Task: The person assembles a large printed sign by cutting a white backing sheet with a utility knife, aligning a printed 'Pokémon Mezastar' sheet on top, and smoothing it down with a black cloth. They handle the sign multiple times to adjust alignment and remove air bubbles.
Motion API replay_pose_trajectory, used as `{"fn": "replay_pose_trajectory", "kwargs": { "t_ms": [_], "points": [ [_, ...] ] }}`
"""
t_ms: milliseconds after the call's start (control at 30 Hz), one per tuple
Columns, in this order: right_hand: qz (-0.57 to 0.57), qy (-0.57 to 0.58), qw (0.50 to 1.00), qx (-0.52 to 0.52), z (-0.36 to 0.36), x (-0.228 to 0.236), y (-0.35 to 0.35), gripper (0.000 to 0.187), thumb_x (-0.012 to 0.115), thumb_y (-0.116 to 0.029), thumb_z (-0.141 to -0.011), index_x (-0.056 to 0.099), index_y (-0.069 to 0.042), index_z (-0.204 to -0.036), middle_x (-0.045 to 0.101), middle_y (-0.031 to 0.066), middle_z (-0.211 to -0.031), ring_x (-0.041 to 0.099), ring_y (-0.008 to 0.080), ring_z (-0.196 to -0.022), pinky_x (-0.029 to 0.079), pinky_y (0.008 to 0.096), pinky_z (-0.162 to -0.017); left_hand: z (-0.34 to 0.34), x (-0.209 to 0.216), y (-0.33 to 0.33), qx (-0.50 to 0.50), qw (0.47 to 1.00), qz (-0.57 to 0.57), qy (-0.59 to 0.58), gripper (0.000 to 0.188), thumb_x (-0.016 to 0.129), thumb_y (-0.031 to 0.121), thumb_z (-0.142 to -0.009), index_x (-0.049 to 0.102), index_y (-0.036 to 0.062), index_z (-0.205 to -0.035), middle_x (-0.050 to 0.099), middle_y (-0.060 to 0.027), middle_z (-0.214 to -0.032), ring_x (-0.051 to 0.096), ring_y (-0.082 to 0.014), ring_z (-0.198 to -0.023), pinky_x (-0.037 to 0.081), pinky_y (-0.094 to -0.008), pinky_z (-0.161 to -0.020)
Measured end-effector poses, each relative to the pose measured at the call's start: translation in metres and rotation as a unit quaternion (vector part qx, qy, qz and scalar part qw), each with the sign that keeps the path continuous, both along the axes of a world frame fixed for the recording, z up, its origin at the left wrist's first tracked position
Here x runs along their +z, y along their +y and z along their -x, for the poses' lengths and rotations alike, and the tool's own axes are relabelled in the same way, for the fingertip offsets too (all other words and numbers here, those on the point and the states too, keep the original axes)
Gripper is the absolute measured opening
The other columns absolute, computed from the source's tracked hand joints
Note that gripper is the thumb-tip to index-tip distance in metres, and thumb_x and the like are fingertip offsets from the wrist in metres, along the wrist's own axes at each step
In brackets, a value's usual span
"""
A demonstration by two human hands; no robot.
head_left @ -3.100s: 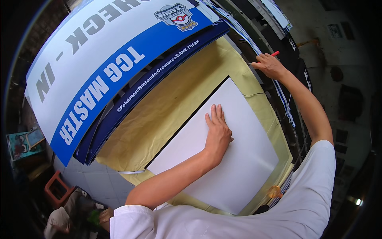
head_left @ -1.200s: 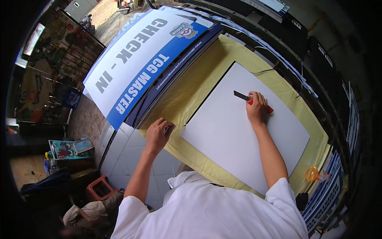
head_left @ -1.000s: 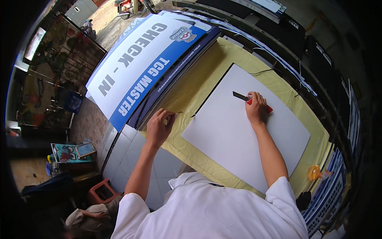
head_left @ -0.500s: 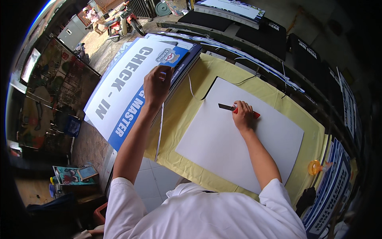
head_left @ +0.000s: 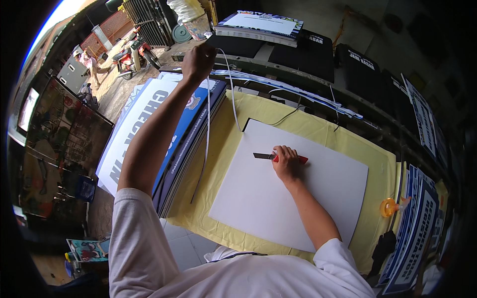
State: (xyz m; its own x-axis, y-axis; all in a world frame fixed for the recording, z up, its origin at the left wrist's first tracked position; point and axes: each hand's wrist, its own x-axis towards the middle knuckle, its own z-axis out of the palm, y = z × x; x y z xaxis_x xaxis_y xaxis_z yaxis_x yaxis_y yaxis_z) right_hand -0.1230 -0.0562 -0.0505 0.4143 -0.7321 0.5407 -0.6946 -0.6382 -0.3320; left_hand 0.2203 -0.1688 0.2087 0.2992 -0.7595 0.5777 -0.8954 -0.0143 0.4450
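My left hand (head_left: 198, 62) is raised past the far edge of the yellow-covered table, its fingers closed on a thin white strip (head_left: 231, 84). One length of the strip runs down to the far left corner of the white board; another dangles along the table's left side. My right hand (head_left: 286, 164) rests on the board and grips a cutter knife (head_left: 304, 159) with a red handle. Its dark blade (head_left: 262, 156) points left, flat over the surface. The large white board (head_left: 278, 203) lies on the yellow cloth (head_left: 238, 233).
Left of the table stands a stack of blue and white printed boards (head_left: 149, 111). More printed boards (head_left: 415, 233) lean at the right, near an orange tape dispenser (head_left: 389, 207). Beyond the table are trimmed strips (head_left: 308, 97), black printed pieces (head_left: 303, 54), a motorcycle (head_left: 134, 55) and a person (head_left: 89, 64).
My left hand has moved up and away from me, over the table's far edge, drawing the white strip with it. My right hand still holds the knife on the board. The view has shifted.
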Motion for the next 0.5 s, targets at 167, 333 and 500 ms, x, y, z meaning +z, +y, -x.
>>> {"fn": "replay_pose_trajectory", "kwargs": {
  "t_ms": [167, 333, 500],
  "points": [
    [-0.009, 0.011, 1.000, -0.001, -0.001, 0.003, 0.002, 0.017, 0.072, -0.012, -0.087, 0.060, -0.010, -0.100, 0.064, 0.0077, -0.089, 0.064, 0.0278, -0.086, 0.047, 0.0425, -0.076, 0.007, 0.022, -0.052, 0.001, 0.998, -0.031, -0.059, 0.035, 0.063, 0.043, -0.091, 0.079, 0.0115, -0.090, 0.075, -0.0190, -0.091, 0.073, -0.0407, -0.089, 0.056, -0.0522, -0.076],
    [-0.008, 0.000, 1.000, -0.004, 0.001, 0.004, 0.001, 0.016, 0.071, -0.012, -0.087, 0.060, -0.010, -0.099, 0.063, 0.0075, -0.087, 0.064, 0.0278, -0.084, 0.047, 0.0423, -0.075, 0.014, 0.043, -0.099, 0.030, 0.998, -0.005, -0.059, 0.032, 0.065, 0.044, -0.090, 0.079, 0.0168, -0.098, 0.076, -0.0155, -0.100, 0.073, -0.0391, -0.097, 0.057, -0.0497, -0.084],
    [-0.022, -0.007, 1.000, 0.006, -0.001, 0.007, 0.003, 0.017, 0.071, -0.011, -0.087, 0.059, -0.010, -0.099, 0.063, 0.0074, -0.087, 0.064, 0.0276, -0.085, 0.048, 0.0425, -0.076, -0.002, 0.071, -0.146, 0.064, 0.994, 0.010, -0.091, 0.039, 0.062, 0.047, -0.093, 0.077, 0.0147, -0.107, 0.075, -0.0187, -0.106, 0.072, -0.0400, -0.099, 0.057, -0.0503, -0.085]
  ]
}}
